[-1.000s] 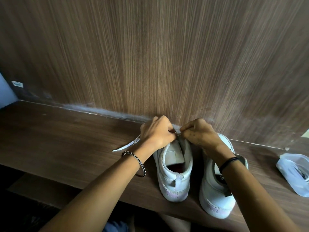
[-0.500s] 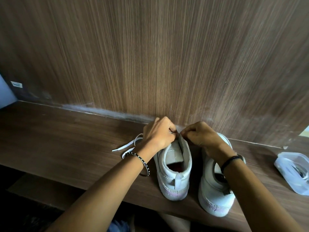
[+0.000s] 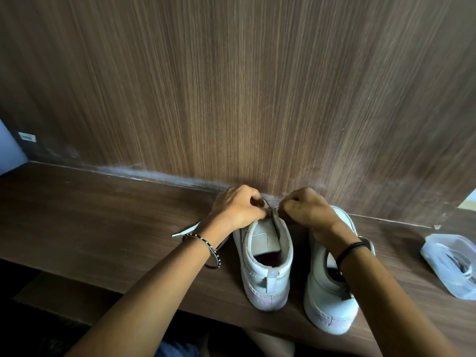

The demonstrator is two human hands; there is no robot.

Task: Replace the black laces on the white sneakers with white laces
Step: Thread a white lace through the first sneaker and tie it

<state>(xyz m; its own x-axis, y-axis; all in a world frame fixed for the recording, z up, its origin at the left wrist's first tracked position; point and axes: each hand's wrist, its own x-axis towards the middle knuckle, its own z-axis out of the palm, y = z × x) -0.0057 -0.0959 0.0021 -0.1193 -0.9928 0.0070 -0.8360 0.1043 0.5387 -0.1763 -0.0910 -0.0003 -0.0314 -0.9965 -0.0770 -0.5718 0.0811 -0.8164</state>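
Left wrist: studded black bangle (image 3: pixel 205 244); right wrist: black band (image 3: pixel 350 248).

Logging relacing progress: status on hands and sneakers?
Left hand and right hand pinch white lace over left sneaker tongue. Lace tail trails left on shelf. Right sneaker beside it. Plastic container far right, not in the way.

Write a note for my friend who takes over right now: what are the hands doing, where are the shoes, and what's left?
Left hand: pinches the white lace at the front of the left-standing sneaker; its loose end trails left on the shelf.
Right hand: pinches the same lace there.
Second sneaker: beside it, on the right, heel toward you.
Done: white lacing under way; the hands hide how far.
Left: finish it, then check the second sneaker.
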